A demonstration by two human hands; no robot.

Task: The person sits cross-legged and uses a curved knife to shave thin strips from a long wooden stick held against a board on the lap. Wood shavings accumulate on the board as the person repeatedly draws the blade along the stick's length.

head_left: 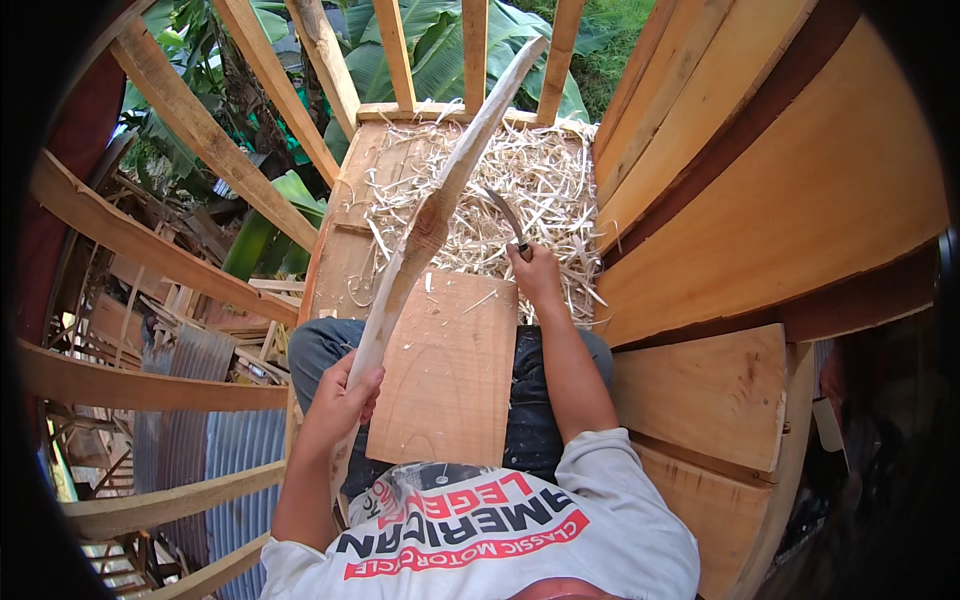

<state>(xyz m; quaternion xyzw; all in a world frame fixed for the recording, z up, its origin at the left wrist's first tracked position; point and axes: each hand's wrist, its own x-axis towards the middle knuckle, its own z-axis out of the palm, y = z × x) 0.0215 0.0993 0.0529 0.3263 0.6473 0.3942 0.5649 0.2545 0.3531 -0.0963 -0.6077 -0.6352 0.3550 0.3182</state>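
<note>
Long pale wooden shaft, half carved

Long pale wooden shaft (440, 195), rough-hewn and slightly bowed, rises from my lap up and away over the floor of shavings toward the railing. My left hand (345, 395) is wrapped tight around its lower end, just above my knee. My right hand (535, 275) is closed on the dark handle of a curved steel knife (505, 215), whose blade points up toward the shaft's right side, close to it; whether the edge is touching the wood I cannot tell

Judging by how things lie, a good deal of the work is done. Pale curled wood shavings (530, 180) lie heaped thick on the plank floor ahead of me, and a few chips sit on the flat reddish wooden board (450, 370) resting across my thighs. The shaft's upper stretch looks slim and fairly smooth, tapering to its far tip

What seems left is the middle: there the wood is broader, lumpy and flaked, with raw cut faces showing. The part below my left grip is hidden, so I cannot judge its state
</note>
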